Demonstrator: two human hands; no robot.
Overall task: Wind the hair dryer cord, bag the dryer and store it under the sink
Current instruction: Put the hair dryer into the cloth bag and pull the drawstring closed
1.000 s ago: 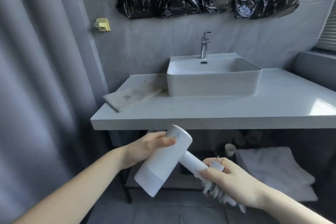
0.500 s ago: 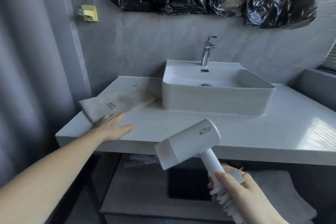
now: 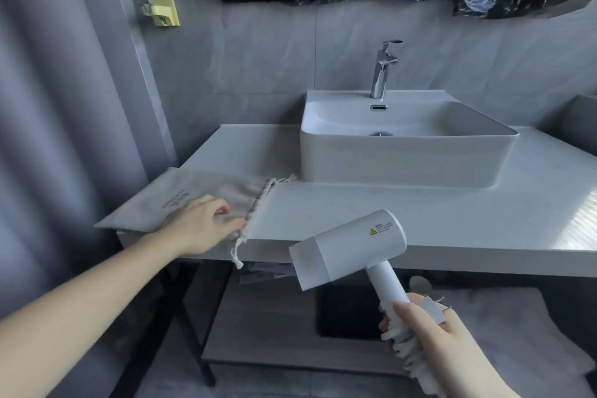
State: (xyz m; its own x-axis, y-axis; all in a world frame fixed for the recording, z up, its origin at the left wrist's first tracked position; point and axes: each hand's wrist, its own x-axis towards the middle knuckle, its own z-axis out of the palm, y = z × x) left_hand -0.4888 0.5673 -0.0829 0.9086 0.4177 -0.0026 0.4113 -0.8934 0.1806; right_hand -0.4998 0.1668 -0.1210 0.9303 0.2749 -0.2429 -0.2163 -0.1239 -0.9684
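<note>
Fingers of the left hand (image 3: 202, 226) pinched the mouth of the drawstring bag (image 3: 181, 200), which lay flat on the countertop (image 3: 403, 213) to the left of the sink (image 3: 403, 152), its far corner hanging past the counter's left edge and one end of its cord (image 3: 237, 255) dangling over the front edge. Below and in front of the sink, just off the counter's front edge, the right hand (image 3: 433, 336) was closed around the handle of the white hair dryer (image 3: 352, 252), clasping the wound white cable (image 3: 410, 355) against it. The dryer's barrel tilted, nozzle pointing down-left towards the bag. Behind the sink stood a chrome tap (image 3: 381, 71).
</note>
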